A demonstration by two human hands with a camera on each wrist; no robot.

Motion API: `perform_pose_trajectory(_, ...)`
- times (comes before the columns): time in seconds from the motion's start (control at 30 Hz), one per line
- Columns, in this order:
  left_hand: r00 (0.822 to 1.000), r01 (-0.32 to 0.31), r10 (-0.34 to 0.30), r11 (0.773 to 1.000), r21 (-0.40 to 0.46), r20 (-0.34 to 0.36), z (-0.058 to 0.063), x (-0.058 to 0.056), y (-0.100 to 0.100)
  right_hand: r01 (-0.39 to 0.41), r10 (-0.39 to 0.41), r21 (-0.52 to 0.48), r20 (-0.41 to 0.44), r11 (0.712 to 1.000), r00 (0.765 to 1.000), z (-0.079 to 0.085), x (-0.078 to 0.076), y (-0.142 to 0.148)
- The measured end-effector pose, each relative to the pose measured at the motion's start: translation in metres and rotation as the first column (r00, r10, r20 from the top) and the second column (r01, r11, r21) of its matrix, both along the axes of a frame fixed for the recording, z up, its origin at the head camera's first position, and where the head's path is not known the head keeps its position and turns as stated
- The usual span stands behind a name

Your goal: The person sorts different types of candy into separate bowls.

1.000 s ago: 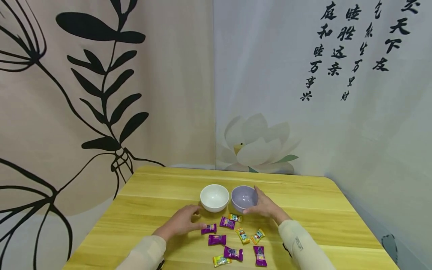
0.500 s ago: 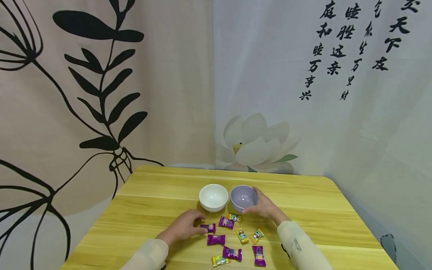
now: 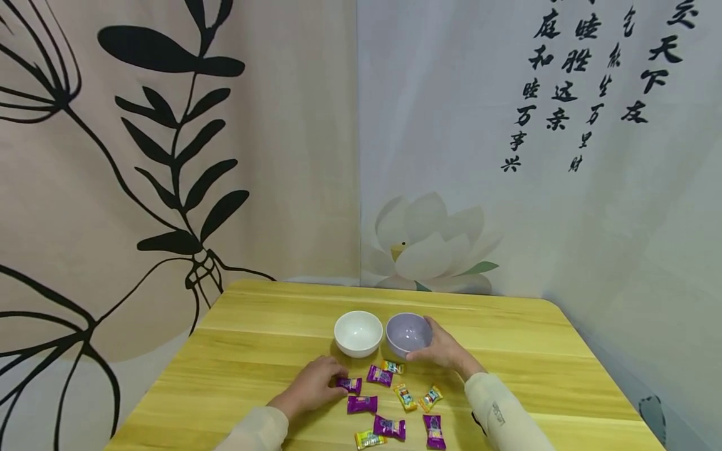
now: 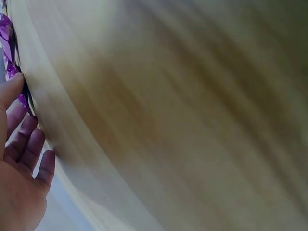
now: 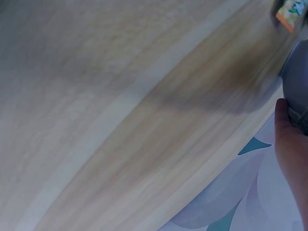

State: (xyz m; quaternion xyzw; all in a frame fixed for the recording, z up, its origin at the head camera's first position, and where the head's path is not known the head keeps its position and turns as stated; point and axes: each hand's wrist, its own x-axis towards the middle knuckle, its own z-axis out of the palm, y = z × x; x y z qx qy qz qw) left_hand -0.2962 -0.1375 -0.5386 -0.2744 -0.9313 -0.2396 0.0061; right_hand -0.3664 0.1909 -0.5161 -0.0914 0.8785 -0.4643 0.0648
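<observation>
My left hand (image 3: 312, 384) pinches the left end of a purple-wrapped candy (image 3: 351, 385) lying on the table. The left wrist view has the thumb and fingertips of that hand (image 4: 21, 159) right at the purple wrapper (image 4: 7, 43) by the frame's edge. With the thumb on the near side and fingers round the far right, my right hand (image 3: 448, 351) holds a lavender bowl (image 3: 407, 332). Only part of this bowl (image 5: 296, 72) shows in the right wrist view. A white bowl (image 3: 358, 334) stands just left of it.
More purple-wrapped candies (image 3: 363, 404) and several yellow-wrapped ones (image 3: 405, 397) lie scattered between my forearms, in front of the bowls. One yellow candy (image 3: 368, 440) lies partly under a purple one. The wooden table (image 3: 271, 313) ends at a curtain-like printed backdrop (image 3: 304, 156).
My left hand has moved slightly right and nearer to me, its fingers closing onto the purple candy's left end. The right hand stays on the lavender bowl.
</observation>
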Motion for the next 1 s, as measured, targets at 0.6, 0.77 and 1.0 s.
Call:
perform_pose_trajectory(0.6, 1.0, -0.011, 0.011, 1.0, 0.025, -0.028, 0.0035, 0.0049, -0.0014, 0.012, -0.012, -0.008, 0.025, 1.0, 1.0, -0.0001, 0.0023, -0.001)
perform_pose_trajectory(0.77, 0.999, -0.01, 0.012, 0.997, 0.076, -0.035, 0.0045, 0.0046, -0.005, 0.02, -0.02, -0.006, 0.031, 1.0, 0.999, -0.0019, 0.0023, -0.0001)
perform_pose_trajectory(1.0, 0.999, -0.034, 0.038, 0.99, 0.139, -0.024, 0.0085, 0.0044, -0.0077, 0.015, -0.014, -0.02, 0.028, 1.0, 1.0, -0.001, 0.0014, 0.0004)
